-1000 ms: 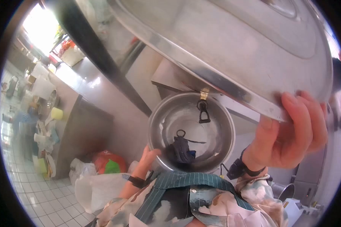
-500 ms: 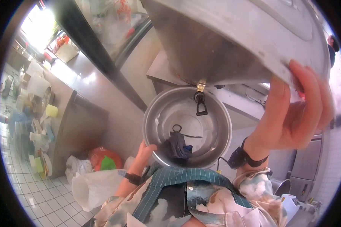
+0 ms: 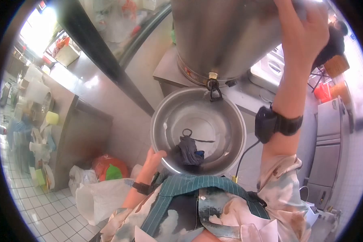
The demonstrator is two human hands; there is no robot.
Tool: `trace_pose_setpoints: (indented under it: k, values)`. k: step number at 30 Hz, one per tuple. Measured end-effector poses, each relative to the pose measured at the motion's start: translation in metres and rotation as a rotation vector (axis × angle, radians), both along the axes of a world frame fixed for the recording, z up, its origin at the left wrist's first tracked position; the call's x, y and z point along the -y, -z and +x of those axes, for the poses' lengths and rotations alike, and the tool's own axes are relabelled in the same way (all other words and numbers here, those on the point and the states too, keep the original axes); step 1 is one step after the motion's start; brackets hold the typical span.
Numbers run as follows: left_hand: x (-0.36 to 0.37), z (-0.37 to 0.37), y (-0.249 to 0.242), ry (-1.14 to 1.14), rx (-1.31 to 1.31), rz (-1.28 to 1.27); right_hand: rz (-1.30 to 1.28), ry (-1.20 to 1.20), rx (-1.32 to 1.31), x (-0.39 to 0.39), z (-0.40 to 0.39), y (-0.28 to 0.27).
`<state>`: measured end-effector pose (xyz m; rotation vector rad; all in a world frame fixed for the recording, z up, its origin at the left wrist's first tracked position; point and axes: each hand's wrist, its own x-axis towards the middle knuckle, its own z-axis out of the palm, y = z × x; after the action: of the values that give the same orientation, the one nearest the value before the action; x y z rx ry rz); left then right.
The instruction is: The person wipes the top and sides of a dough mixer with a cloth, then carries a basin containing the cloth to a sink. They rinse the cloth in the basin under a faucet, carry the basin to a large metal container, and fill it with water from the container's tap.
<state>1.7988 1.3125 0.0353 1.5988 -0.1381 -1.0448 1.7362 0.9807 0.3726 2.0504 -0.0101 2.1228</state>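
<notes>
A wide steel basin (image 3: 238, 139) sits right in front of my body, with a wet dark grey cloth (image 3: 189, 150) and a thin cord with a loop lying in it. My left hand (image 3: 152, 162) is closed on the basin's near-left rim. Behind the basin a tall steel barrel (image 3: 226, 44) stands upright on a metal counter. Its brass tap with a black handle (image 3: 215, 93) hangs over the basin's far rim. My right hand (image 3: 304, 30) is raised to the barrel's upper right side and holds it there; the fingertips are partly cut off by the frame's edge.
A dark post (image 3: 105, 60) slants down on the left. White and red plastic bags (image 3: 105, 197) lie on the floor at lower left. A counter (image 3: 86, 133) with containers stands far left. At right are a steel cabinet (image 3: 324, 149) and a person (image 3: 332, 44) in dark clothes.
The barrel has tipped back from leaning towards me to standing upright, and its tap has risen. My right hand has moved up and away with it. My left hand stays on the basin.
</notes>
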Motion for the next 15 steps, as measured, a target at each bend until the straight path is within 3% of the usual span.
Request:
trace_pose_setpoints:
  k: [2,6,8,9,11,15]
  values:
    - [0.001,0.0,-0.002,0.001,0.002,0.032,0.271,-0.082,-0.132,-0.005,0.004,-0.005]
    - [0.0,0.001,0.0,-0.01,-0.043,0.029,0.35,-0.108,-0.198,0.039,0.026,-0.009]
    - [-0.002,0.002,0.009,-0.007,-0.06,0.024,-0.097,-0.283,-0.081,0.102,0.042,0.0]
    - [-0.001,0.001,0.009,-0.008,-0.064,0.025,-0.096,-0.284,-0.085,0.082,0.04,-0.002]
    - [0.001,-0.001,0.007,-0.088,-0.067,-0.02,0.396,-0.037,-0.133,0.025,0.033,-0.008]
    - [0.001,-0.001,0.004,-0.065,-0.072,0.011,0.356,-0.081,-0.143,0.036,0.038,-0.007]
